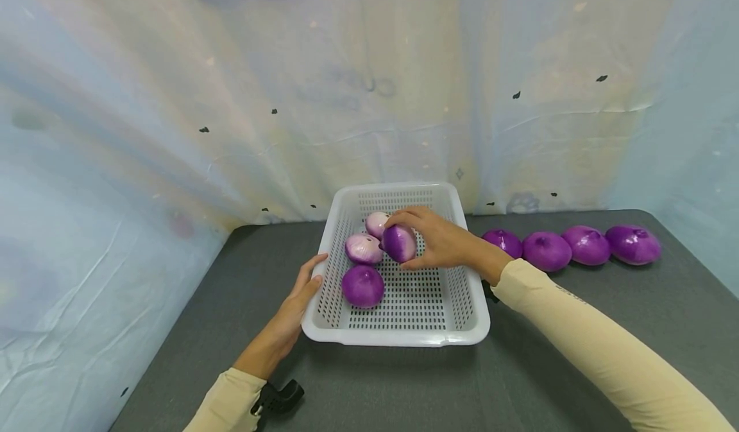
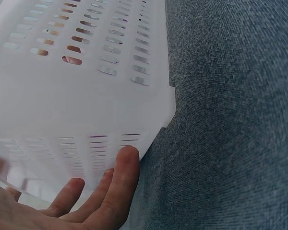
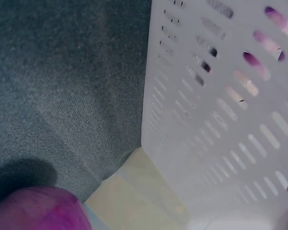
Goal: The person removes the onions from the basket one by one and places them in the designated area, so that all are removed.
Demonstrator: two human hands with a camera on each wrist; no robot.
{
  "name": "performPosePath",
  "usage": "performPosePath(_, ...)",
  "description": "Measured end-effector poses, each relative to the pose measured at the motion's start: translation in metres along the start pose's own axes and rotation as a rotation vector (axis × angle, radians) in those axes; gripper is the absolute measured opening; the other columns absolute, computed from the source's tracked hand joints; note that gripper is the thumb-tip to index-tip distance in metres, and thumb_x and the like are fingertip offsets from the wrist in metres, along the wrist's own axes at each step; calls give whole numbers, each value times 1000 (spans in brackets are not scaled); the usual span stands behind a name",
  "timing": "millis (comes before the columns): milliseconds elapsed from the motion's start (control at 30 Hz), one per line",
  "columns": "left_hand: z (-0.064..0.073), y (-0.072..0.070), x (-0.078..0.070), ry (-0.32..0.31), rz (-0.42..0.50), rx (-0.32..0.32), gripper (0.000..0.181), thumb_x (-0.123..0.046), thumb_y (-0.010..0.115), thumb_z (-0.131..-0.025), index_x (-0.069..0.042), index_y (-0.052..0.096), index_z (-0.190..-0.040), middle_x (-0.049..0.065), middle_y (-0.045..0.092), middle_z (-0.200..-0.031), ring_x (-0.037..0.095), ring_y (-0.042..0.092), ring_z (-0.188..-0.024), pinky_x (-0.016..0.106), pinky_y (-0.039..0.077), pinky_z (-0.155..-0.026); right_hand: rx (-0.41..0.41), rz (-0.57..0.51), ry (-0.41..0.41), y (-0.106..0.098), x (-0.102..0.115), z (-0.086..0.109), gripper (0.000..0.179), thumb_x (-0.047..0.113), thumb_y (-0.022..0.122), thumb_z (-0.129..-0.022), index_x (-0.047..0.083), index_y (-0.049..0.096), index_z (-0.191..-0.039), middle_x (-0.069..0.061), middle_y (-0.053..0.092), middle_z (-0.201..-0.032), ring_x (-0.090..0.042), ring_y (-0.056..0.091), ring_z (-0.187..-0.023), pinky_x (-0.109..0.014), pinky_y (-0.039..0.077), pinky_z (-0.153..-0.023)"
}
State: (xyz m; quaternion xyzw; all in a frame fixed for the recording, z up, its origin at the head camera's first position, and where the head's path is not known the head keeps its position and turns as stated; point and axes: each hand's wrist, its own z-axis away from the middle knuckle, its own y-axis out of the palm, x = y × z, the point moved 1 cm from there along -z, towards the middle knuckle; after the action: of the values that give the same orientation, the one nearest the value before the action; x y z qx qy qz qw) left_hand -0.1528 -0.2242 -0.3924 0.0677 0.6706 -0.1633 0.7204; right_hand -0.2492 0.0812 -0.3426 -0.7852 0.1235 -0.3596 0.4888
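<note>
A white perforated plastic basket [image 1: 396, 337] stands on the dark table. My right hand [image 1: 433, 236] reaches over it from the right and grips a purple-and-white red onion [image 1: 399, 244] between thumb and fingers, over the basket. In the left part of the basket lie a deep purple onion [image 1: 362, 286], a paler onion [image 1: 364, 249] and another pale onion [image 1: 377, 224], partly hidden behind the held one. My left hand [image 1: 291, 313] rests against the basket's left side, thumb at the rim. In the left wrist view, its extended fingers [image 2: 122, 187] touch the outer wall.
Several purple onions [image 1: 546, 252] lie in a row on the table [image 1: 583, 329] to the right of the basket. A pale patterned curtain [image 1: 369, 98] hangs close behind the basket and table. A black strap piece [image 1: 283, 397] shows at the left wrist.
</note>
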Motion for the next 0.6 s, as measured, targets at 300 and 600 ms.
performPosePath(300,0,0,0,7,8,10,48,-41,29,-109,-38,13,-154,10,19,-163,41,39,-139,38,40,-98,-36,-54,28,1,-1,-1,87,39,92,-68,17,47,-138,-5,50,-140,-25,47,-131,-50,42,-108)
performPosePath(600,0,1,-1,13,-8,11,49,-41,30,-109,-35,12,-154,12,19,-163,42,40,-138,39,42,-98,-83,-49,-24,1,-5,-1,90,24,89,-69,6,35,-138,-13,49,-133,-25,57,-118,-42,49,-100)
